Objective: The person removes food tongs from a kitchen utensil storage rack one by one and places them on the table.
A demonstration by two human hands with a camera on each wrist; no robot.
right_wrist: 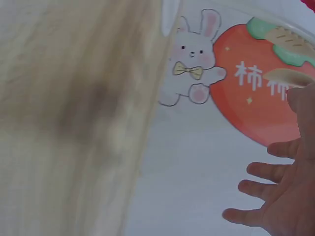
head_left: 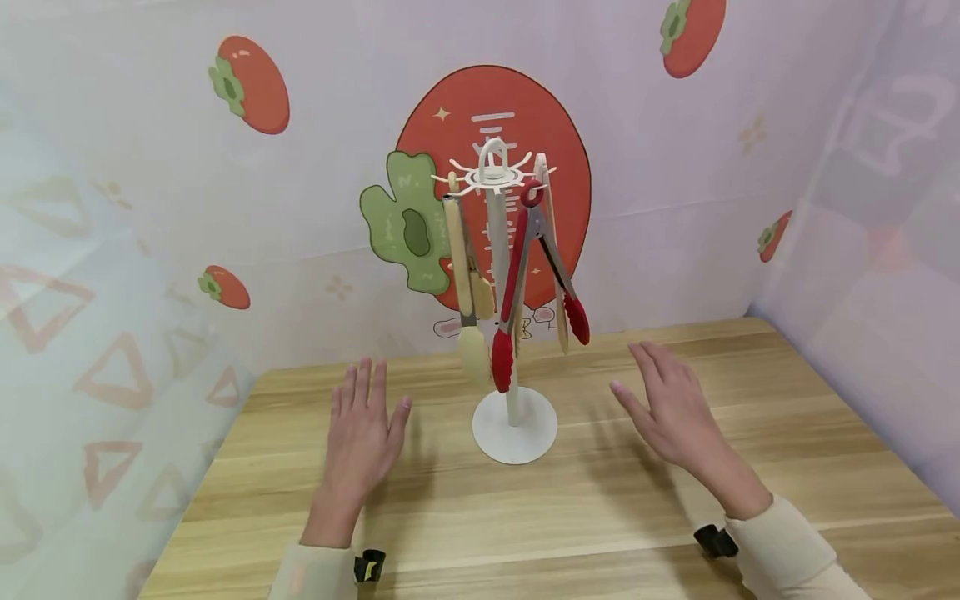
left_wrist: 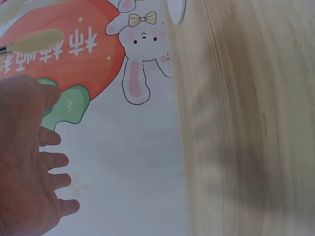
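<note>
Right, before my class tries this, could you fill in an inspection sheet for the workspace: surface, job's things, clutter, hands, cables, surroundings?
Surface: wood-grain table; the white stand rests on it by its round base.
Job's things: red tongs and cream tongs hang from the stand's hooks; a pale utensil behind the red pair is partly hidden, type unclear.
Clutter: nothing seen.
Hands: left hand and right hand on either side of the stand, fingers extended, holding nothing; a black device at each wrist.
Cables: nothing seen.
Surroundings: pale backdrop with fruit and rabbit prints behind the table; pale printed sheets at both sides.
</note>
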